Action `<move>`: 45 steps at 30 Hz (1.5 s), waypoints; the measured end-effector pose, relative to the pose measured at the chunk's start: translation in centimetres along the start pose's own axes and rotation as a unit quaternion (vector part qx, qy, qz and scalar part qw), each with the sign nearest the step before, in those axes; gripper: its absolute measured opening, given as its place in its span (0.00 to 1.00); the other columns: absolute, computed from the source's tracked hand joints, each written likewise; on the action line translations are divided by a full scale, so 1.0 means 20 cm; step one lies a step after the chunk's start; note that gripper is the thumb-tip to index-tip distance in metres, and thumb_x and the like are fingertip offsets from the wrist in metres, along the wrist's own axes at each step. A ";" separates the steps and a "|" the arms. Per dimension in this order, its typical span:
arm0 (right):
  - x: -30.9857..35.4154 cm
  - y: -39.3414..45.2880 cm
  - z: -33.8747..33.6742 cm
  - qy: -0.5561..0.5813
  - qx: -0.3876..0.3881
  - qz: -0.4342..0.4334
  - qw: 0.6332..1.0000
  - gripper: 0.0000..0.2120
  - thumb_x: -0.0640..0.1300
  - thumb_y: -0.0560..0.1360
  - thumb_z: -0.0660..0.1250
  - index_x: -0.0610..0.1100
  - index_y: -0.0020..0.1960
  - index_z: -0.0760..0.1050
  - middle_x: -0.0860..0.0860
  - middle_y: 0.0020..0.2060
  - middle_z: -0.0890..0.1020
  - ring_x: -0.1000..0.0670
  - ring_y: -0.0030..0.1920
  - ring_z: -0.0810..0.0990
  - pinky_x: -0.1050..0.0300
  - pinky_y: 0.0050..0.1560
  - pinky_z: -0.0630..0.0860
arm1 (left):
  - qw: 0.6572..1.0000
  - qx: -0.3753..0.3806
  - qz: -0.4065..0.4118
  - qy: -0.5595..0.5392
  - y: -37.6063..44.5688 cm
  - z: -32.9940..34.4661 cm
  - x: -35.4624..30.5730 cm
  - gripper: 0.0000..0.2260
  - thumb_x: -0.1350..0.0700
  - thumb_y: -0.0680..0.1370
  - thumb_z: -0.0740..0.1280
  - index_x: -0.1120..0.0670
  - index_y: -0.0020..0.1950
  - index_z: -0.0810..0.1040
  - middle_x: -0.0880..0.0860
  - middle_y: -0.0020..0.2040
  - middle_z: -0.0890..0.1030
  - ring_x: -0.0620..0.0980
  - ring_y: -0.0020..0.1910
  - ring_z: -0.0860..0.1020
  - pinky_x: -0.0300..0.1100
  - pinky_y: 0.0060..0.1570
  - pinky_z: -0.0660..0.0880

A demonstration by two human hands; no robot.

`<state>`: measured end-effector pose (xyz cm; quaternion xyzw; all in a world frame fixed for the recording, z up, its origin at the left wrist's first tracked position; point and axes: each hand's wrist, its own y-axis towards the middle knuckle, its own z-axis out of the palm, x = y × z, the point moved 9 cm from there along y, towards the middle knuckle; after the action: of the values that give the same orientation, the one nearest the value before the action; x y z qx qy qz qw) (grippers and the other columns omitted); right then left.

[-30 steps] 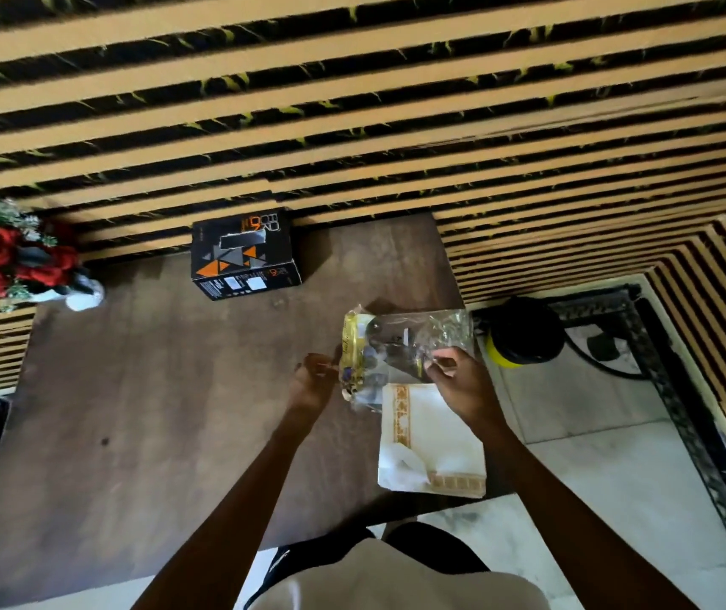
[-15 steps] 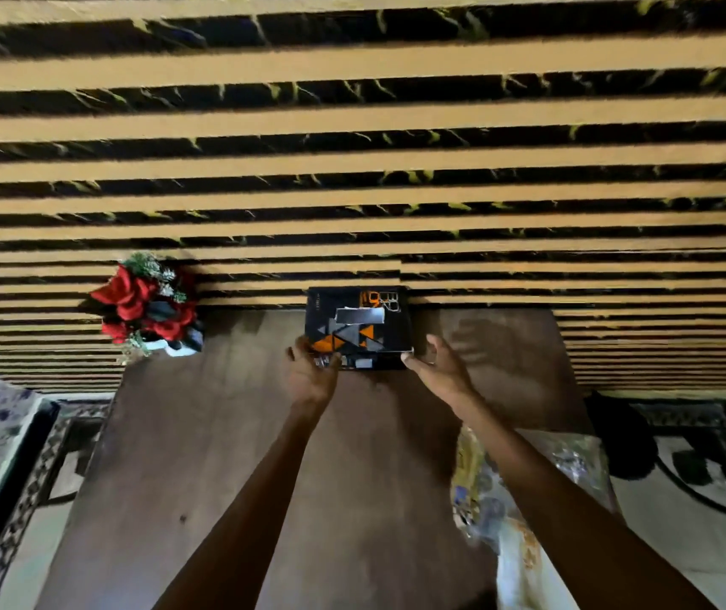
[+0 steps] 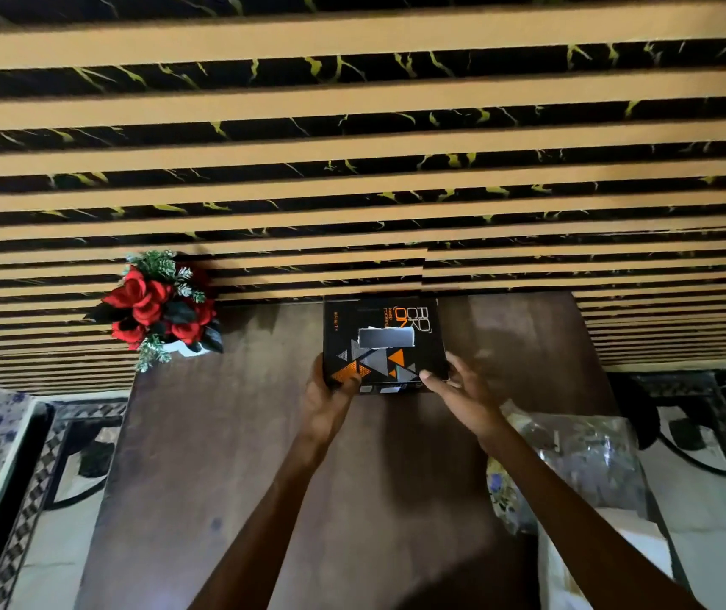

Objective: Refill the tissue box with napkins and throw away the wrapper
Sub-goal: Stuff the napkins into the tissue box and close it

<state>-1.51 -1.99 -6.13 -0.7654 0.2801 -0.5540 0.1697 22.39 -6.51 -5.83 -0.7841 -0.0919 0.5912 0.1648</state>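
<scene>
Two bare forearms are seen reaching in from the bottom edge, no sleeve shown on either. The left hand (image 3: 328,400) and right hand (image 3: 462,396) are uncovered too, fingers slim and long, thumbs in view.

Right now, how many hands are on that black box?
2. The left hand grips the black box's near left corner; the right hand touches its near right corner, fingers spread.

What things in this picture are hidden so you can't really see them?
Head view, the only one:
- Inside of the tissue box: its top slot looks grey; contents cannot be told.
- Napkins: partly behind the right forearm, cut off by the bottom edge.
- Wrapper: clear, crumpled, print unreadable.
- Flower pot: mostly covered by the red flowers.
</scene>
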 end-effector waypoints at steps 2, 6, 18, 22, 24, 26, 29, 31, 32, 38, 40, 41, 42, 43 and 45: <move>-0.15 -0.27 0.01 0.001 -0.006 -0.001 1.000 0.31 0.50 0.74 0.71 0.45 0.73 0.65 0.45 0.65 0.77 0.51 0.56 0.78 0.62 0.52 0.73 | 1.000 0.014 -0.015 0.022 -0.28 0.00 0.12 0.28 0.41 0.71 0.68 0.41 0.70 0.66 0.44 0.56 0.80 0.49 0.56 0.80 0.51 0.55 0.80; -0.19 -0.35 -0.03 -0.013 -0.005 -0.018 1.000 0.30 0.50 0.75 0.70 0.46 0.74 0.64 0.46 0.70 0.72 0.47 0.60 0.77 0.53 0.61 0.76 | 0.999 0.024 -0.025 -0.002 -0.38 0.03 0.15 0.29 0.42 0.71 0.69 0.41 0.71 0.65 0.38 0.55 0.79 0.44 0.55 0.79 0.45 0.54 0.78; -0.53 -0.73 0.05 -0.051 0.030 -0.021 0.998 0.26 0.43 0.77 0.67 0.42 0.73 0.65 0.43 0.72 0.70 0.42 0.65 0.77 0.59 0.57 0.70 | 0.995 -0.049 -0.085 0.010 -0.92 -0.01 0.38 0.23 0.61 0.75 0.70 0.51 0.69 0.68 0.47 0.54 0.80 0.35 0.46 0.79 0.29 0.44 0.77; -0.59 -0.78 0.07 -0.051 0.029 -0.029 0.998 0.24 0.37 0.77 0.66 0.39 0.72 0.67 0.41 0.70 0.71 0.43 0.67 0.74 0.62 0.57 0.68 | 0.994 -0.054 -0.099 0.009 -1.03 -0.03 0.44 0.26 0.60 0.75 0.71 0.54 0.71 0.67 0.50 0.57 0.78 0.49 0.53 0.78 0.42 0.53 0.75; -0.60 -0.77 0.07 -0.058 0.020 -0.027 0.998 0.23 0.37 0.77 0.66 0.39 0.71 0.68 0.42 0.69 0.73 0.45 0.66 0.74 0.62 0.57 0.68 | 0.992 -0.048 -0.112 0.011 -1.02 -0.03 0.47 0.26 0.60 0.75 0.71 0.55 0.71 0.67 0.52 0.60 0.78 0.50 0.55 0.78 0.42 0.54 0.74; -0.61 -0.76 0.07 -0.068 0.013 -0.032 0.997 0.22 0.38 0.77 0.66 0.41 0.70 0.70 0.43 0.68 0.74 0.46 0.65 0.75 0.61 0.58 0.69 | 0.992 -0.039 -0.116 0.035 -1.03 -0.03 0.49 0.28 0.57 0.74 0.72 0.56 0.71 0.65 0.54 0.66 0.76 0.53 0.60 0.77 0.44 0.58 0.74; -0.61 -0.72 0.04 -0.080 0.010 -0.027 0.996 0.18 0.38 0.77 0.65 0.41 0.66 0.73 0.44 0.65 0.77 0.47 0.66 0.75 0.57 0.62 0.71 | 0.986 -0.070 -0.076 0.132 -1.00 -0.05 0.45 0.40 0.46 0.69 0.75 0.57 0.75 0.58 0.59 0.73 0.65 0.60 0.66 0.74 0.54 0.65 0.73; -0.58 -0.68 0.01 -0.089 0.000 -0.030 0.996 0.15 0.37 0.77 0.65 0.41 0.63 0.76 0.44 0.62 0.80 0.48 0.62 0.77 0.60 0.58 0.72 | 0.958 -0.087 0.017 0.272 -0.96 -0.02 0.32 0.45 0.40 0.66 0.73 0.56 0.76 0.57 0.60 0.76 0.60 0.61 0.72 0.66 0.59 0.70 0.67; -0.57 -0.66 -0.01 -0.093 -0.010 -0.033 0.995 0.14 0.36 0.76 0.65 0.41 0.61 0.77 0.44 0.60 0.81 0.48 0.60 0.79 0.61 0.55 0.72 | 0.937 -0.068 0.070 0.335 -0.93 0.03 0.26 0.46 0.38 0.66 0.72 0.55 0.77 0.56 0.59 0.77 0.59 0.61 0.75 0.61 0.60 0.72 0.63; -0.48 -0.54 -0.03 -0.123 -0.034 -0.044 0.991 0.12 0.32 0.73 0.66 0.38 0.55 0.81 0.42 0.52 0.85 0.50 0.44 0.80 0.61 0.41 0.75 | 0.815 0.126 0.175 0.538 -0.76 0.37 0.15 0.55 0.30 0.63 0.70 0.49 0.79 0.46 0.54 0.81 0.47 0.58 0.80 0.44 0.61 0.77 0.47; -0.47 -0.52 -0.03 -0.121 -0.037 -0.047 0.991 0.12 0.31 0.72 0.67 0.38 0.55 0.81 0.41 0.51 0.85 0.50 0.44 0.80 0.57 0.44 0.79 | 0.800 0.153 0.168 0.556 -0.71 0.40 0.17 0.57 0.30 0.62 0.72 0.49 0.79 0.44 0.54 0.81 0.45 0.58 0.79 0.42 0.60 0.77 0.45; -0.47 -0.51 -0.03 -0.117 -0.039 -0.045 0.991 0.12 0.31 0.72 0.67 0.38 0.54 0.81 0.41 0.51 0.85 0.50 0.44 0.81 0.54 0.47 0.81 | 0.800 0.161 0.162 0.555 -0.69 0.41 0.18 0.58 0.31 0.61 0.72 0.49 0.79 0.43 0.54 0.81 0.44 0.58 0.79 0.42 0.60 0.76 0.44; -0.48 -0.51 -0.03 -0.106 -0.042 -0.043 0.993 0.11 0.32 0.72 0.67 0.39 0.53 0.82 0.40 0.50 0.86 0.49 0.44 0.82 0.51 0.49 0.82 | 0.799 0.166 0.162 0.555 -0.68 0.41 0.18 0.58 0.31 0.61 0.73 0.49 0.79 0.43 0.53 0.81 0.44 0.58 0.79 0.42 0.61 0.76 0.43; -0.48 -0.50 -0.03 -0.096 -0.042 -0.041 0.994 0.11 0.32 0.72 0.68 0.39 0.53 0.82 0.40 0.49 0.86 0.47 0.44 0.83 0.48 0.50 0.83 | 0.798 0.166 0.164 0.555 -0.68 0.41 0.19 0.58 0.31 0.61 0.73 0.49 0.79 0.44 0.53 0.81 0.44 0.59 0.79 0.42 0.61 0.76 0.43; -0.48 -0.50 -0.04 -0.081 -0.041 -0.036 0.995 0.10 0.33 0.72 0.69 0.39 0.52 0.82 0.41 0.45 0.86 0.41 0.44 0.85 0.43 0.48 0.84 | 0.793 0.170 0.174 0.558 -0.69 0.40 0.18 0.58 0.31 0.60 0.73 0.49 0.79 0.45 0.53 0.81 0.44 0.58 0.79 0.42 0.61 0.76 0.44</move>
<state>-2.00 11.82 -7.42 -0.8237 0.2606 -0.4836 0.1403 16.41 8.65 -6.02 -0.9401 0.2557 0.0753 0.2125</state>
